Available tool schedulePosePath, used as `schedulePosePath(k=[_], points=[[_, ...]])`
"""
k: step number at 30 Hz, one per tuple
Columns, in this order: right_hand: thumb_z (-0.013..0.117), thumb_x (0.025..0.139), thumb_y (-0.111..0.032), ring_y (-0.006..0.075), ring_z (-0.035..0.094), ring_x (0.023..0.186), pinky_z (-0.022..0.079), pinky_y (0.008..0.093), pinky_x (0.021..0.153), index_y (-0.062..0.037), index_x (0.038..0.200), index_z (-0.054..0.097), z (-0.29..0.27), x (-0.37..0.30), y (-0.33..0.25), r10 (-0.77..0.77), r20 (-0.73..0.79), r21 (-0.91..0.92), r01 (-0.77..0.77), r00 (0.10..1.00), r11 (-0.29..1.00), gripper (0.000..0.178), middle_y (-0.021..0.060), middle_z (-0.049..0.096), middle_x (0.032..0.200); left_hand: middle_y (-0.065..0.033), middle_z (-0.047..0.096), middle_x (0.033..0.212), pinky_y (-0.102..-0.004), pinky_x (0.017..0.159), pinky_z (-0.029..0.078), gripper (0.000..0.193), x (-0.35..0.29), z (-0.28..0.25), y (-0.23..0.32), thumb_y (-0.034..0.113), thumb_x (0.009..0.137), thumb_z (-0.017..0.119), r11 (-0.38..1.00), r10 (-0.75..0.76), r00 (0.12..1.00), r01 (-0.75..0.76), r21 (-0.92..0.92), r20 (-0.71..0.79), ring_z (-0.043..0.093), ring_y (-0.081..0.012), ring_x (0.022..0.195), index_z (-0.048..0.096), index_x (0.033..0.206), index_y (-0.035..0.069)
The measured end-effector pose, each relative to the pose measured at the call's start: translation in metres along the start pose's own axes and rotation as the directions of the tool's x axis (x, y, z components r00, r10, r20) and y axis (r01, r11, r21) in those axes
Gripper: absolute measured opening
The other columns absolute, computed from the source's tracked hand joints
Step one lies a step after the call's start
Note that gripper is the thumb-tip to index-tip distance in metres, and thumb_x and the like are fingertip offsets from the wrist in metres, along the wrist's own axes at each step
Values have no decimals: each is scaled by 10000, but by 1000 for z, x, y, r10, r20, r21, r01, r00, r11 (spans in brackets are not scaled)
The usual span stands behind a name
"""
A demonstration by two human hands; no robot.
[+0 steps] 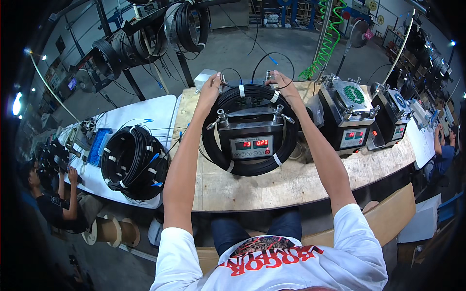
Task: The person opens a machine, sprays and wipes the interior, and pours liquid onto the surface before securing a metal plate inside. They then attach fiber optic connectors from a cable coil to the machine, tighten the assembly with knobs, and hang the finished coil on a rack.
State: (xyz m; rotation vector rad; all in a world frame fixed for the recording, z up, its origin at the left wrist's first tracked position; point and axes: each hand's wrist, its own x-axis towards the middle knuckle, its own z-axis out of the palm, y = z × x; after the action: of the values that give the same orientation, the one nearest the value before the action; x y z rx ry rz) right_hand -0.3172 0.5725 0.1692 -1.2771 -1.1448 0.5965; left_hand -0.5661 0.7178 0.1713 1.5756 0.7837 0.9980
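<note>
Straight ahead on the wooden bench stands a boxy metal bench machine with a red digital display and a row of buttons. A large coil of black cable, bound with white ties, rings the machine. Both my arms reach past its sides to the far corners. At the far left corner, my left hand has its fingers closed about a small metal knob. My right hand pinches a matching knob at the far right corner. Blue-tipped thin cable ends rise between the hands. Two near knobs stand untouched.
Left, more black cable coils with blue tips lie on a white table beside a blue tray. Two similar machines stand right on the bench. A green spiral hose hangs behind. People sit at both sides.
</note>
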Motion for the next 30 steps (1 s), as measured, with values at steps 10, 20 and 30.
schedulePosePath(k=[10, 20, 30], points=[[426, 1045, -467, 125, 612, 860, 487, 236, 799, 32, 1345, 520, -7, 0, -3, 21, 37, -40, -20, 999, 999, 590, 97, 690, 972, -75, 665, 1031, -296, 958, 403, 529, -4, 4, 8, 461, 1040, 462, 997, 8, 1000, -9, 78, 12, 568, -172, 1001, 613, 1245, -3], [418, 1047, -463, 129, 635, 847, 511, 248, 769, 22, 1348, 518, -7, 1, 1, 16, 51, 5, -16, 999, 1000, 579, 105, 694, 982, -70, 669, 1059, -282, 940, 411, 481, -5, 5, 11, 392, 1043, 482, 996, 14, 999, -17, 86, 31, 571, -166, 1008, 573, 1312, 4], [460, 1010, -507, 153, 587, 854, 442, 296, 801, 14, 1214, 603, -3, 1, 1, 20, -15, 0, -20, 1000, 1000, 577, 119, 718, 923, -22, 667, 1044, -355, 936, 416, 564, -3, 1, 6, 541, 1025, 434, 984, 26, 999, -34, 173, 47, 540, -152, 1098, 565, 1295, 64]])
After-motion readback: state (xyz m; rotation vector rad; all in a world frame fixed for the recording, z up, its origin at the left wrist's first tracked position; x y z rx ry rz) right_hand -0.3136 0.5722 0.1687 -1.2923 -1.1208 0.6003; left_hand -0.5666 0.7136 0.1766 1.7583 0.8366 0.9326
